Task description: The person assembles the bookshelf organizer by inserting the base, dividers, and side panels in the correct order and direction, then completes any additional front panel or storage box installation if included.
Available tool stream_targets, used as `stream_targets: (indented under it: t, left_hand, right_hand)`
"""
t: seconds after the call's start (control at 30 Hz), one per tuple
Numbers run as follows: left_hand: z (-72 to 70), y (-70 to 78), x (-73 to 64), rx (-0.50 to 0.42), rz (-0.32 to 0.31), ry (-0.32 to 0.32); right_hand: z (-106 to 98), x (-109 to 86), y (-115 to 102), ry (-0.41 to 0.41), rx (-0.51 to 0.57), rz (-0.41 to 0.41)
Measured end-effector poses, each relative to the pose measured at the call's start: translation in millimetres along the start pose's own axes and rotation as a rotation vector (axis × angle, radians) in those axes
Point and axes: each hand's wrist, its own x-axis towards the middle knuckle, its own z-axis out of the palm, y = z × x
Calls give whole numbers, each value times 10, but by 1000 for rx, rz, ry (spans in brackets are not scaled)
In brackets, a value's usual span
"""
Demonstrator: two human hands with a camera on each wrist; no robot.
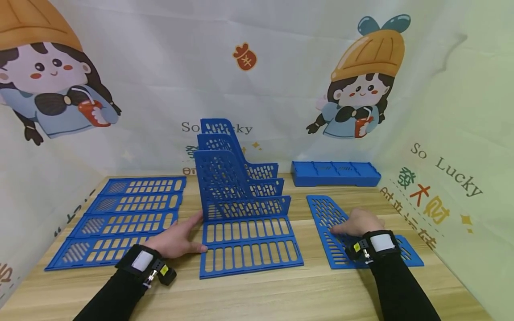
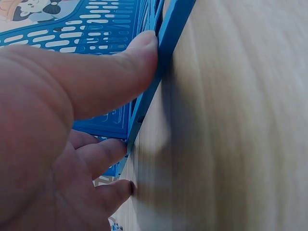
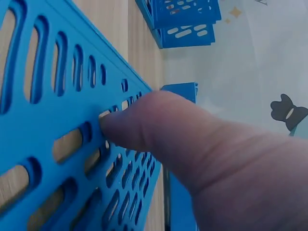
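Note:
A blue slotted file rack (image 1: 241, 196) stands mid-table, three upright dividers on its rear part and the front of its grid base bare. Along the rack's left side lies my left hand (image 1: 176, 238). Its thumb (image 2: 139, 57) touches the base edge, while the other fingers reach toward the rear, fairly straight and spread. At the right, a flat blue slotted panel (image 1: 331, 240) rests on the wood under my right hand (image 1: 359, 223). The right thumb (image 3: 144, 120) touches the panel's face, its tip at a slot; the other fingers are hidden behind the hand.
To the left, several joined blue grid panels (image 1: 132, 207) lie flat in a row. A long blue tray-like piece (image 1: 335, 176) sits at the back right, against the printed cloth (image 1: 281, 102). Wood tabletop (image 1: 257, 298) runs along the front.

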Motion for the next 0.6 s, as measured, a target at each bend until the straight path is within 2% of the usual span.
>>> stream_targets:
  t: [0.17, 0.37, 0.47, 0.6]
  left_hand:
    - [-4, -9, 14, 0, -8, -4]
    - [-17, -4, 20, -14, -12, -10]
    - [-23, -2, 16, -26, -30, -26]
    - [-25, -8, 14, -38, -43, -48]
  right_hand:
    - [-27, 13, 16, 38, -3, 15]
    - [-68, 24, 42, 94, 34, -20]
    - [-100, 13, 42, 100, 137, -47]
    - [-154, -33, -7, 104, 329, -95]
